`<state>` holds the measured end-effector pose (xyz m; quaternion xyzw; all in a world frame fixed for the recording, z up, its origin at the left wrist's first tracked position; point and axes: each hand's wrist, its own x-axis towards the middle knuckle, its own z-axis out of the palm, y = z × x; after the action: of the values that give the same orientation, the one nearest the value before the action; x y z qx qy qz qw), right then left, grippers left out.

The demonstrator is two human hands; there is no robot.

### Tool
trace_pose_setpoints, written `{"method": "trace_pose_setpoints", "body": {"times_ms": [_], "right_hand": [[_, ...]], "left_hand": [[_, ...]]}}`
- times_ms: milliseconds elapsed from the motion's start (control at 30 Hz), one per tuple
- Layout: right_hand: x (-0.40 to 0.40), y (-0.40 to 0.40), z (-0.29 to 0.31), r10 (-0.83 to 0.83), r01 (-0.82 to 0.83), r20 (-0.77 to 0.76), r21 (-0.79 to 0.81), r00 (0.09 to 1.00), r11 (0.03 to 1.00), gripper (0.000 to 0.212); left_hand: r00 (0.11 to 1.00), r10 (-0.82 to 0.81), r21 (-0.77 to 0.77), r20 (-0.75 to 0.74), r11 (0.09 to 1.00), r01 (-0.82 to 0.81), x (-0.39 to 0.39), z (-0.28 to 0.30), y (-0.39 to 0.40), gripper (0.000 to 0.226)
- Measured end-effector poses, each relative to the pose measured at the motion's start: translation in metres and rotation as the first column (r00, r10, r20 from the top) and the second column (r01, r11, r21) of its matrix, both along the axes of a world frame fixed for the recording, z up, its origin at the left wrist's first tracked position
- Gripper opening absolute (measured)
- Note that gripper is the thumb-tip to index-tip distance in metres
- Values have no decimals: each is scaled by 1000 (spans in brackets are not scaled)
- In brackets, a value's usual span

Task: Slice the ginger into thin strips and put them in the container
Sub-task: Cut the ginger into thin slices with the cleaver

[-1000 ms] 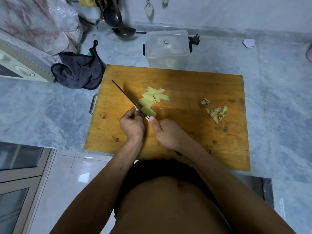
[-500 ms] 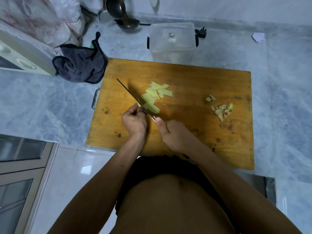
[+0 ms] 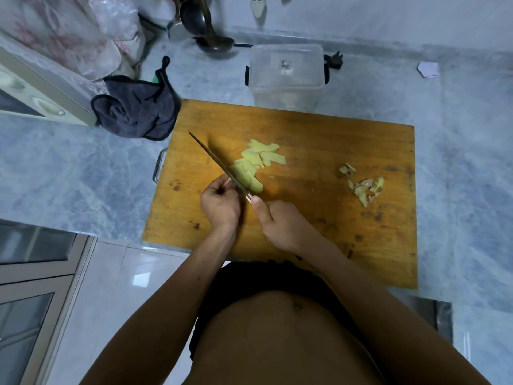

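Note:
Pale yellow ginger slices point(image 3: 261, 158) lie in a loose pile on the wooden cutting board point(image 3: 319, 140). My right hand point(image 3: 280, 223) grips the handle of a knife point(image 3: 211, 157), thumb along its spine, and the blade runs diagonally up-left along the pile's left edge. My left hand point(image 3: 220, 204) sits just left of the blade with fingers curled, pinching a small ginger piece that is mostly hidden under them. A clear plastic container point(image 3: 287, 76) with a lid on stands just beyond the board's far edge.
Ginger peels point(image 3: 366, 187) lie on the right of the board. A dark cloth point(image 3: 136, 109) is bunched at the board's far left corner, beside a white appliance point(image 3: 41, 98). Ladles point(image 3: 211, 43) rest against the back wall. Grey marble counter surrounds the board.
Both hands and the knife stay at the same spot on the ginger pile, with only small shifts of the blade. The camera view has drifted slightly.

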<state>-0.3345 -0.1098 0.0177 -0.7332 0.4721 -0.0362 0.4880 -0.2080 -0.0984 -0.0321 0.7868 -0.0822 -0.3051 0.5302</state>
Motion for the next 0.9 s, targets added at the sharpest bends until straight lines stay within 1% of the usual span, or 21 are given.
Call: {"method": "trace_pose_setpoints", "body": {"times_ms": [100,200,300,333,433,467,567,667,767,800,833,900], "right_hand": [[-2,-1,-3,-4,4,-3,24,1000,1000,54],[-5,-4,-4,-32,31,14,49,999,998,66],[-7,-11,-3,-47,45,13,122,999,992,75],[-7,-13,-2,-49,45,18,145,999,988,74],[-10,-15,1,-54,46,36,195,998,980,60],[-11,-15,2,-56,46,39,212,998,976,59],[-12,-16,5,-66,55,39,242,997,969,60],[-13,-15,8,-64,52,41,243,997,969,61],[-14,-13,8,-74,58,58,245,996,968,62],[-15,-13,8,-81,61,70,251,994,966,62],[-15,-12,7,-89,67,79,257,993,964,62],[-16,-11,7,-111,84,85,266,990,960,61]], "left_hand": [[998,-11,9,-58,1000,11,6,0,2,20],[987,32,36,-157,999,-27,16,-5,2,21],[970,89,63,-224,995,-76,22,-3,7,20],[966,97,64,-240,994,-84,24,-1,8,19],[954,98,52,-285,995,-86,27,1,10,15],[954,92,58,-287,995,-78,28,2,10,14],[962,45,82,-269,996,-23,30,3,7,19],[964,23,90,-266,996,1,31,7,6,16],[957,33,5,-288,999,-33,30,12,10,15],[964,31,-41,-263,998,-43,31,13,12,18],[979,16,-84,-202,996,-34,32,11,14,23],[998,-60,-145,-25,988,56,34,10,21,30]]}}
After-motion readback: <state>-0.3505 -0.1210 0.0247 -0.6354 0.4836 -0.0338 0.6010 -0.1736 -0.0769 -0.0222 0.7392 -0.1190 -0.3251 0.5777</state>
